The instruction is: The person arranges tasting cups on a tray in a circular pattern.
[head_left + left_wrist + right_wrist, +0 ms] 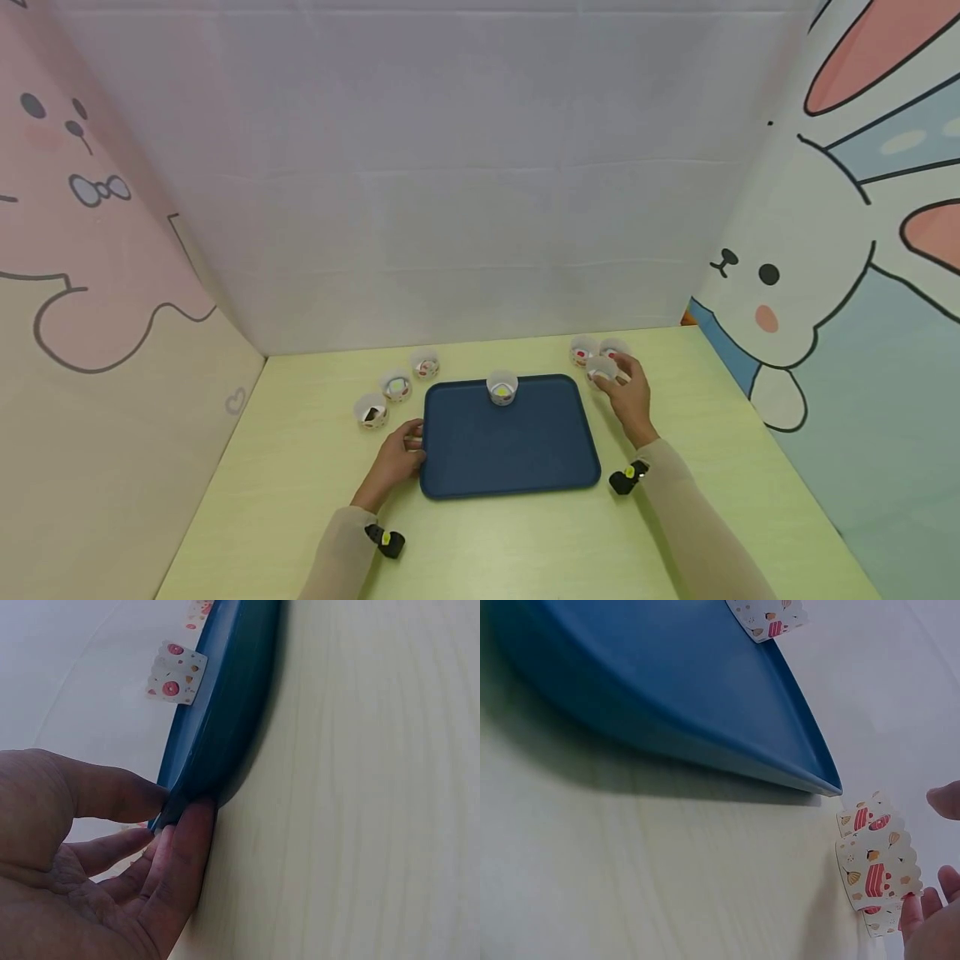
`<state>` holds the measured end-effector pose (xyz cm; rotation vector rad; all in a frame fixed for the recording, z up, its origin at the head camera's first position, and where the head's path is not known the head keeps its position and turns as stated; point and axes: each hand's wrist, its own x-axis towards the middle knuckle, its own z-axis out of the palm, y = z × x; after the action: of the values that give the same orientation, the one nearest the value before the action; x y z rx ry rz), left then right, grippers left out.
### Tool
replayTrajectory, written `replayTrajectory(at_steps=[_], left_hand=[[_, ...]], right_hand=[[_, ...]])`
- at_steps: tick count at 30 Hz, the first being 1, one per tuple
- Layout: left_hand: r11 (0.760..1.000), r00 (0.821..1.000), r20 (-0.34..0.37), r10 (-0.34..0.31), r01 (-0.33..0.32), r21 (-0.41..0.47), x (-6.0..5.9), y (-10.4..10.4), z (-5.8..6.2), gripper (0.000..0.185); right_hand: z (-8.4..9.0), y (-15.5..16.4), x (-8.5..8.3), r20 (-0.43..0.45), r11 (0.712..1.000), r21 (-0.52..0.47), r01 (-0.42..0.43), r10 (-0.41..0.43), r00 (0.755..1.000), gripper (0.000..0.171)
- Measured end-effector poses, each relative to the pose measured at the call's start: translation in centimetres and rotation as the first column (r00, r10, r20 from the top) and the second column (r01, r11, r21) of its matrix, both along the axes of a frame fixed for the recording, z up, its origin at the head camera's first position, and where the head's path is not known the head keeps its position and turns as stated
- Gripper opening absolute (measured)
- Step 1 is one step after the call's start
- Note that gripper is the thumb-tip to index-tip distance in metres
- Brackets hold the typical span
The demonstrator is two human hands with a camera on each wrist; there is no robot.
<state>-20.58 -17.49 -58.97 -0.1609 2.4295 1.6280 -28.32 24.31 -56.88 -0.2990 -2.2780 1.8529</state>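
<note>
Paper cups, printed with cakes and doughnuts, ring a blue tray [510,437] on a pale yellow-green counter [285,483]. At far left three cups [371,410] stand in a slanting row, well apart from the person's left hand [396,462], which has its fingers [180,855] pressed against the tray's near-left edge, thumb above the rim and fingers alongside it, a light pinching grip on the plastic lip rather than a full clasp. The tray looks stiff and smooth, likely light, and its raised rim is the natural place to take hold; pushed from one corner it would probably slide on the slick counter. One cup [502,387] already stands inside the tray against its far rim. To the right, beyond the tray's far-right corner, three more cups cluster together, and the right hand [630,392] reaches into them, its fingers curved round the nearest cup [600,371]; the wrist view shows fingertips [915,915] at that cup's far side and the thumb apart above it, so whether the grip has closed on it cannot be told. These cups look thin, featherweight and easily crushed or tipped, best taken gently by the side wall just below the scalloped rim, between thumb and two fingers.
</note>
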Motion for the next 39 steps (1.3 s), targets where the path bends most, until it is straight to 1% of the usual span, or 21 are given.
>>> replayTrajectory(at_steps=[7,12,15,22,27,33,39], left_hand=[[1.0,1.0,0.007,0.002,-0.002,0.009,0.0,-0.1,-0.1,0.06],[1.0,1.0,0.013,0.002,-0.002,0.01,0.0,-0.1,-0.1,0.06],[1.0,1.0,0.015,0.004,-0.005,0.008,0.1,-0.1,0.0,0.06],[1.0,1.0,0.017,0.006,-0.006,0.009,0.1,0.0,0.2,0.061],[1.0,1.0,0.014,0.005,-0.005,0.004,0.2,0.0,0.3,0.06],[1.0,1.0,0.012,0.002,-0.001,-0.007,0.1,0.0,0.3,0.06],[1.0,1.0,0.016,0.004,-0.004,-0.009,0.0,0.0,0.3,0.059]], right_hand=[[-0.3,0.3,0.0,-0.002,0.999,0.007,0.035,-0.035,0.999,0.064],[-0.5,0.5,-0.2,0.002,1.0,0.006,-0.002,0.002,1.0,0.068],[-0.6,0.5,-0.3,0.02,1.0,0.016,-0.026,0.026,0.999,0.071],[-0.8,0.3,-0.6,0.041,1.0,-0.01,-0.012,0.012,0.999,0.074],[-1.0,0.3,-0.8,0.046,1.0,0.013,-0.009,0.009,0.999,0.074],[-1.4,0.2,-0.9,0.06,0.999,0.02,-0.048,0.047,0.997,0.077],[-1.8,0.1,-1.2,0.076,0.993,0.074,-0.089,0.083,0.994,0.076]])
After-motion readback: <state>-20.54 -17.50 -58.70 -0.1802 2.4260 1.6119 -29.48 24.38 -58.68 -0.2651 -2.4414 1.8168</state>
